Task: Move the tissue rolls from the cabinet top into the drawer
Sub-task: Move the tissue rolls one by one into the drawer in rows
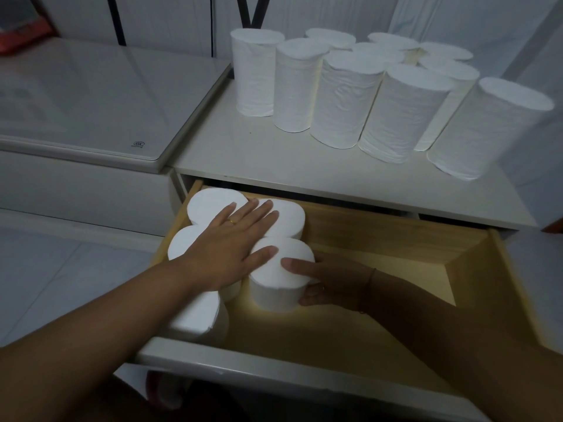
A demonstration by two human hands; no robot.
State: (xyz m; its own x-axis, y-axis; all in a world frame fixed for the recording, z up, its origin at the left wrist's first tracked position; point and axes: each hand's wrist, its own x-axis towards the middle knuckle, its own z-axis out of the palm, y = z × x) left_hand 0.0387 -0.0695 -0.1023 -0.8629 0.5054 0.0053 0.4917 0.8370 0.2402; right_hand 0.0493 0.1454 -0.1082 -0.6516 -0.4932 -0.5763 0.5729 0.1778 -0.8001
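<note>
Pressing flat with straight fingers, your left hand [236, 239] rests on the upright tissue rolls [207, 205] packed at the left of the open drawer [396, 269]. Your right hand [323, 281] grips another roll [275, 287] at frame centre. More rolls [344, 99] stand on the cabinet top [243, 153], upper right.

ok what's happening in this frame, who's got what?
A person is loading tissue rolls into the open drawer. The left hand lies flat on the packed rolls at the drawer's left side, fingers straight. The right hand grips another roll by its side, thumb on top, upright right beside the packed ones. About ten upright rolls stand on the cabinet top, not yet moved.
</note>
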